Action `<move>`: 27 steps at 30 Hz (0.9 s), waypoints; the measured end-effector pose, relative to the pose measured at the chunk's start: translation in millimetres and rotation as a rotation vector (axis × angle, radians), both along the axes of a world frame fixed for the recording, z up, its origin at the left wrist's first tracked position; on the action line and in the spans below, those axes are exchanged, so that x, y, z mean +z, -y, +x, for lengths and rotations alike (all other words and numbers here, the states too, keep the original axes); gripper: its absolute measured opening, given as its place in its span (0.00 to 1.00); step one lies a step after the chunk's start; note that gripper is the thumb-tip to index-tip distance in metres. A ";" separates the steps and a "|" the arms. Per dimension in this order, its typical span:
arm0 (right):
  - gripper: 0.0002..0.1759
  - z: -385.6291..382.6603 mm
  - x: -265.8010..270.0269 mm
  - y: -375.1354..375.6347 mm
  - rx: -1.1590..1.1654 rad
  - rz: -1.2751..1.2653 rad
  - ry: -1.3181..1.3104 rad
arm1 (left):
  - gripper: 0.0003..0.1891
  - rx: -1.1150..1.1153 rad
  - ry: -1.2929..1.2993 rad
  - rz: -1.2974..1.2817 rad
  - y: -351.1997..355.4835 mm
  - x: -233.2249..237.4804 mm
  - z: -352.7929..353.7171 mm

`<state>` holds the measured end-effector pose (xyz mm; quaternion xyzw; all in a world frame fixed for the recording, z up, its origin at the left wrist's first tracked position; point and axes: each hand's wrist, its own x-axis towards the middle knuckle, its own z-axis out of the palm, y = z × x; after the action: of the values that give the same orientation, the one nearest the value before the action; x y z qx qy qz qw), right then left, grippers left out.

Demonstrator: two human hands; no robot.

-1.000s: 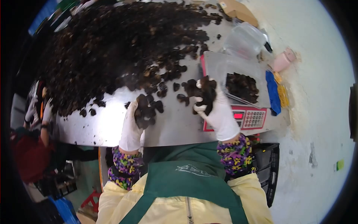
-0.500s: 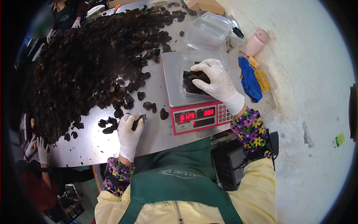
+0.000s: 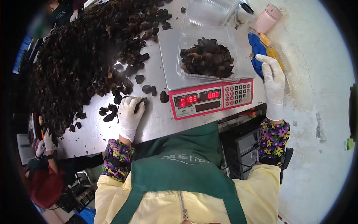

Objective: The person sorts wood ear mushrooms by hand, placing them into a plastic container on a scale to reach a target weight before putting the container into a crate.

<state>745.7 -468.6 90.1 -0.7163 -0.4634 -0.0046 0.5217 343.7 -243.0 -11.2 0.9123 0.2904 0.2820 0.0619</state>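
Observation:
My left hand [image 3: 129, 116], in a white glove, rests low over the metal table with its fingers curled around a dark piece of black fungus [image 3: 140, 105]. My gloved right hand [image 3: 274, 84] is raised beside the scale, thumb and forefinger apart, with nothing visible between them. A clear plastic box [image 3: 235, 56] holds a heap of black fungus [image 3: 209, 59]. It sits with its lid up on the red and silver scale [image 3: 175, 112], whose lit displays read 0.183 and 0.00.
A large pile of black fungus [image 3: 82, 56] covers the table's left side. Behind the scale are a clear container [image 3: 210, 11] and a pink bottle [image 3: 268, 18]. Blue cloth [image 3: 256, 44] lies at right. Co-workers' gloved hands [image 3: 48, 140] show at far left.
My right hand has left the fungus in the box and moved right, off the scale. The reading went from 0.128 to 0.183. My left hand stays near its place; the view has shifted.

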 end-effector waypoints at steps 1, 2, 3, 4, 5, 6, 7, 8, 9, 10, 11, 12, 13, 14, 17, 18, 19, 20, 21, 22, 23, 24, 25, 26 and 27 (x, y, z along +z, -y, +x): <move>0.11 2.9 -2.1 3.5 -0.006 -0.013 0.002 | 0.12 0.002 -0.006 0.000 1.2 2.1 0.6; 0.11 4.2 -3.7 5.4 -0.012 -0.027 0.004 | 0.12 0.029 0.027 0.035 3.9 6.4 1.7; 0.11 4.7 -3.8 4.6 -0.009 -0.031 -0.001 | 0.12 0.056 0.058 0.068 6.2 11.2 3.2; 0.13 4.3 -3.8 2.6 0.003 0.001 -0.077 | 0.13 0.049 0.049 0.091 6.2 11.5 2.5; 0.14 3.8 -3.2 -0.4 0.015 0.033 -0.152 | 0.13 0.052 0.048 0.092 6.8 10.9 1.8; 0.14 3.6 -0.2 -5.3 0.017 0.035 -0.153 | 0.14 0.007 -0.016 0.056 7.9 9.5 0.7; 0.16 4.1 3.9 -12.4 0.003 0.018 -0.311 | 0.14 -0.039 -0.079 0.021 8.8 6.6 -0.5; 0.17 5.0 6.4 -20.1 -0.013 0.001 -0.469 | 0.18 -0.013 -0.132 -0.042 9.3 -5.0 -6.5; 0.17 5.6 6.5 -29.1 -0.014 0.006 -0.469 | 0.18 -0.014 -0.132 -0.037 12.5 0.7 -5.2; 0.18 7.5 6.3 -39.1 0.039 0.033 -0.646 | 0.21 0.017 -0.179 0.007 16.8 10.8 -0.8; 0.19 13.0 6.3 -47.9 0.094 0.061 -0.817 | 0.24 0.049 -0.221 0.053 19.7 18.0 2.0; 0.23 24.3 -2.5 -55.4 0.117 0.042 -0.851 | 0.28 0.059 -0.256 0.024 20.1 21.0 -0.9; 0.23 28.2 -3.6 -62.1 0.120 0.054 -0.836 | 0.29 0.065 -0.248 0.028 22.3 26.8 -2.3; 0.23 30.5 -3.3 -69.5 0.105 0.049 -0.903 | 0.29 0.065 -0.246 0.013 24.6 32.1 -2.6; 0.22 26.9 1.2 -79.2 0.106 0.050 -0.963 | 0.29 0.071 -0.252 0.001 29.0 45.4 -0.1; 0.22 22.4 4.1 -80.6 0.106 0.017 -0.901 | 0.28 0.055 -0.210 0.005 28.4 47.0 1.3; 0.23 19.4 6.0 -80.9 0.105 -0.015 -0.840 | 0.28 0.037 -0.170 0.011 27.0 51.3 3.9; 0.18 17.5 4.5 -79.9 0.118 -0.006 -0.807 | 0.25 0.019 -0.089 0.027 24.9 56.1 12.6; 0.18 16.1 3.2 -79.0 0.119 -0.003 -0.807 | 0.24 -0.016 0.021 0.041 20.9 64.1 26.6; 0.18 15.2 2.3 -78.0 0.131 -0.007 -0.770 | 0.23 -0.052 0.082 -0.025 18.6 74.3 42.3; 0.18 13.8 1.7 -77.0 0.145 -0.010 -0.732 | 0.23 -0.088 0.144 -0.090 16.9 85.9 59.4; 0.18 12.3 1.4 -75.2 0.149 -0.006 -0.727 | 0.23 -0.153 0.172 -0.099 14.5 98.8 79.3; 0.18 11.3 2.3 -73.0 0.152 -0.014 -0.707 | 0.23 -0.221 0.199 -0.108 12.6 112.1 100.9; 0.18 10.4 4.3 -70.1 0.155 -0.020 -0.685 | 0.23 -0.256 0.203 -0.134 13.6 124.9 123.1; 0.18 8.5 7.0 -66.7 0.153 -0.015 -0.678 | 0.23 -0.291 0.206 -0.162 14.5 133.2 143.8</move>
<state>754.2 -401.9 97.1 -0.6441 -0.3161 0.2764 0.6394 487.5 -257.5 122.0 0.9030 0.1695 0.3376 0.2047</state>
